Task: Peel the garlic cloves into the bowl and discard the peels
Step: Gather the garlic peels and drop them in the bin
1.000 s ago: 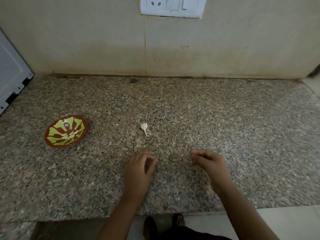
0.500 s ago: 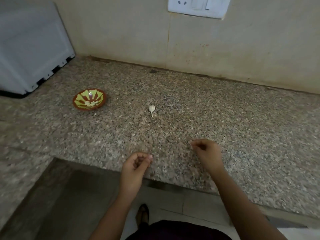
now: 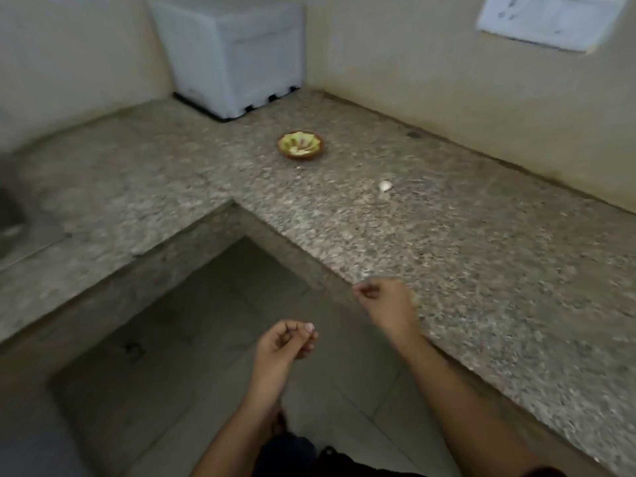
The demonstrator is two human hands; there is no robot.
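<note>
A small brown bowl (image 3: 299, 145) with a green and yellow pattern sits far back on the speckled granite counter (image 3: 481, 270). One whitish garlic clove (image 3: 384, 185) lies alone on the counter to the bowl's right. My left hand (image 3: 284, 346) hangs off the counter over the floor, palm turned up, fingers curled against the thumb. My right hand (image 3: 387, 302) is at the counter's front edge with its fingertips pinched together. The blur hides whether either hand holds anything. Both hands are far from the bowl and the clove.
The counter is L-shaped, with a second run (image 3: 103, 201) going off to the left. A white appliance (image 3: 234, 53) fills the corner behind the bowl. A switch plate (image 3: 547, 18) is on the wall. Tiled floor (image 3: 192, 339) lies below my left hand.
The view has swung left and pulled back from the counter. My left hand has come off the counter over the floor and turned palm up. My right hand has drawn back to the edge.
</note>
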